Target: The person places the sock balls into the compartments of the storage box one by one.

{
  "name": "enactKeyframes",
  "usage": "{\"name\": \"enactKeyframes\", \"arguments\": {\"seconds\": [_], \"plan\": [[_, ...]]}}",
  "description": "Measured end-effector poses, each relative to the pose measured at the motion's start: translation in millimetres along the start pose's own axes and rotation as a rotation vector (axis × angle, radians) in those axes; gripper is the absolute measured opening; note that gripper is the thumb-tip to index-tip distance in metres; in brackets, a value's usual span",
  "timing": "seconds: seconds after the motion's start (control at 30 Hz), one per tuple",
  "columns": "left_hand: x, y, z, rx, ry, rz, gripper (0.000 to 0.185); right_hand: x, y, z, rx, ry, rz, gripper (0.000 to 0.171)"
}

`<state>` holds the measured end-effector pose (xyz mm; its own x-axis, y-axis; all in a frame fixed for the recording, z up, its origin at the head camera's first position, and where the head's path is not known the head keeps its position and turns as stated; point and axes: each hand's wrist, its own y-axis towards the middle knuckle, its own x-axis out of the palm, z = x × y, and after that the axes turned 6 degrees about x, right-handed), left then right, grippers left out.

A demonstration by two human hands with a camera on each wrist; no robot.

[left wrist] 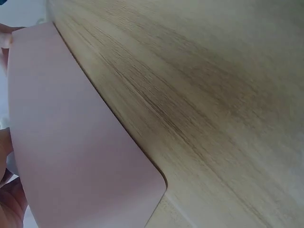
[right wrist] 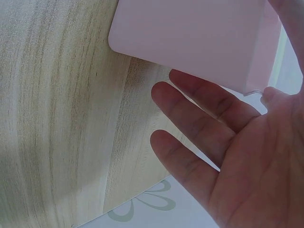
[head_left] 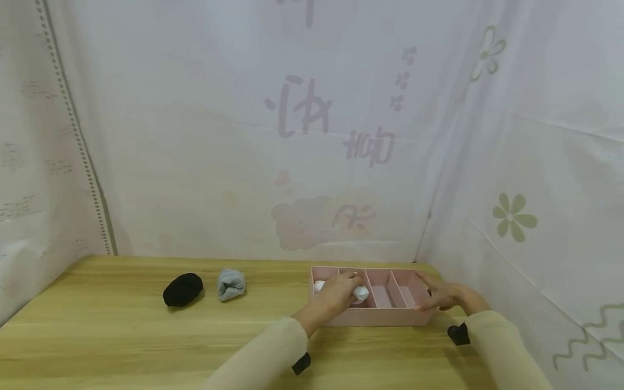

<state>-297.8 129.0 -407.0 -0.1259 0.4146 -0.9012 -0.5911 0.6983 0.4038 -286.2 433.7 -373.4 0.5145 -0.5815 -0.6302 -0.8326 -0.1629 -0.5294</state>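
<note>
A pink box (head_left: 375,317) with a row of compartments stands at the right of the table. My left hand (head_left: 333,295) reaches over its front wall and pinches a rolled white sock (head_left: 361,293) in the second compartment from the left. Another white bundle (head_left: 319,285) lies in the leftmost compartment, partly covered by that hand. At the box's right end, my right hand (head_left: 446,295) holds the rim between thumb and index finger. The right wrist view shows its other fingers (right wrist: 187,114) spread beside the outer wall.
On the left of the wooden table (head_left: 122,341) lie a rolled black sock (head_left: 182,290) and a rolled grey sock (head_left: 231,285). A printed white cloth (head_left: 205,135) hangs behind and at both sides. The box's two right compartments hold nothing.
</note>
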Motion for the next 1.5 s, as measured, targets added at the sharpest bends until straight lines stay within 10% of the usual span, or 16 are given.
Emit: {"name": "enactKeyframes", "arguments": {"seconds": [0.47, 1.17, 1.5], "plan": [[-3.0, 3.8, 5.0, -0.012, 0.226, -0.064, 0.015, -1, 0, -2, -0.028, -0.013, 0.002, 0.117], [-8.6, -9.5, -4.7, 0.064, 0.010, -0.095, 0.031, 3, 2, 3, 0.024, 0.012, -0.009, 0.116], [-33.9, -54.6, -35.8, 0.093, -0.244, 0.187, 0.052, -1, 1, 3, 0.024, -0.022, -0.019, 0.116]]}}
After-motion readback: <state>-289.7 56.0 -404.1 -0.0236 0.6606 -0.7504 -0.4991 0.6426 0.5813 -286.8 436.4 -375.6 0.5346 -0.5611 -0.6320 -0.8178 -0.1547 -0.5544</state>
